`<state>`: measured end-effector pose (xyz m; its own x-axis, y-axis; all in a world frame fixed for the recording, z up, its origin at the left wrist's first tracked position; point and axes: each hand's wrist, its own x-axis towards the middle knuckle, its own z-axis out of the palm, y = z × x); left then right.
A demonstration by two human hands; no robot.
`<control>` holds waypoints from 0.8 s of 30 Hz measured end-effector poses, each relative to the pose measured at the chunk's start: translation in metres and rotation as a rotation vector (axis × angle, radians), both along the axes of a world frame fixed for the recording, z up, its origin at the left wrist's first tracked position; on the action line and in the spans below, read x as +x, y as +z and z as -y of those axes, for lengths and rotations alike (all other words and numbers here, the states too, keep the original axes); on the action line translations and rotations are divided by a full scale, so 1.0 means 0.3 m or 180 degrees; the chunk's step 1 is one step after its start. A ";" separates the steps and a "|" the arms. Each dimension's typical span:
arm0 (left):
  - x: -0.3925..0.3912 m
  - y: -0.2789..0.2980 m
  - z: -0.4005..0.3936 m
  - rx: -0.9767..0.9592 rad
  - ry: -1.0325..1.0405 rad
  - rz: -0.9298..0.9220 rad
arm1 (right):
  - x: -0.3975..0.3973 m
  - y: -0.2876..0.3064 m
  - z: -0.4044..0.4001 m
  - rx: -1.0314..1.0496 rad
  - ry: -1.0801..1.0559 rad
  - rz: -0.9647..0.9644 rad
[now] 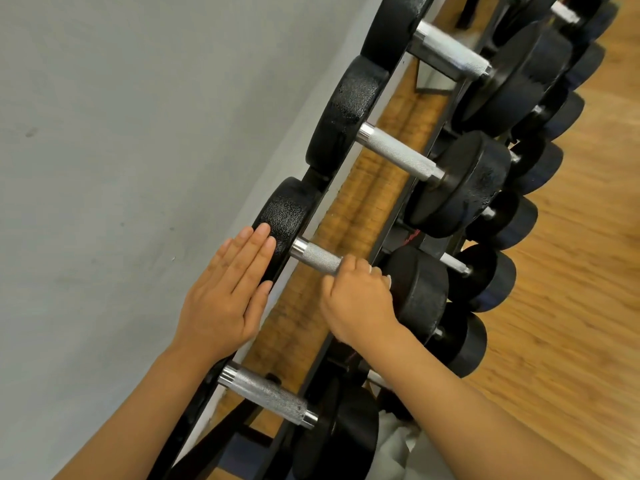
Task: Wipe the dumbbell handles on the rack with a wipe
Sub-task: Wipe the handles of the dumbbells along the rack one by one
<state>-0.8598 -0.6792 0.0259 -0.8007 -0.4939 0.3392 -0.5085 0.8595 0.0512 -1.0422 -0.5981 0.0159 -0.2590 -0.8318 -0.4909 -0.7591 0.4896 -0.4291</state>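
The dumbbell handle [317, 258] being cleaned is the shiny bumpy bar on the top row of the rack [349, 188], near the wall, and the right hand [356, 299] is curled tight around its near end with a bit of white wipe [387, 279] peeking out by the fingers. To do it well, I think the hand should twist and slide all the way along the bar to the far weight. The left hand [225, 299] lies flat and open, fingers straight, pressing on the black weight [284, 220] to steady it.
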 end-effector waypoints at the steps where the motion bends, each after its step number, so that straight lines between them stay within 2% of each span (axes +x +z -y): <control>1: 0.000 0.000 -0.001 -0.0009 0.0003 -0.0003 | 0.007 0.004 0.013 -0.0036 0.0027 0.0080; 5: -0.002 0.000 0.004 0.0003 0.0002 0.0018 | 0.072 0.016 0.052 -0.0562 0.0177 0.0479; 8: 0.000 -0.001 0.002 0.0014 -0.0004 0.0051 | 0.053 0.001 0.016 -0.0763 0.0430 0.0551; 13: -0.006 0.000 0.000 -0.0113 0.0013 0.0010 | 0.014 -0.017 -0.084 0.0005 0.0774 0.0039; 15: -0.011 0.001 -0.005 -0.0150 0.0045 -0.0014 | 0.033 -0.018 -0.067 -0.0155 0.0869 -0.0187; 19: -0.012 0.006 -0.010 -0.0125 0.0116 0.0014 | 0.037 -0.011 0.009 -0.0858 0.1011 0.0258; 24: -0.003 0.001 -0.011 -0.0084 0.0172 0.0096 | -0.031 -0.037 0.004 -0.1162 0.0916 0.0437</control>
<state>-0.8608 -0.6758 0.0262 -0.7832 -0.5277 0.3289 -0.5551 0.8317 0.0128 -1.0514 -0.5995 0.0048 0.0535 -0.9845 -0.1670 -0.7660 0.0669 -0.6394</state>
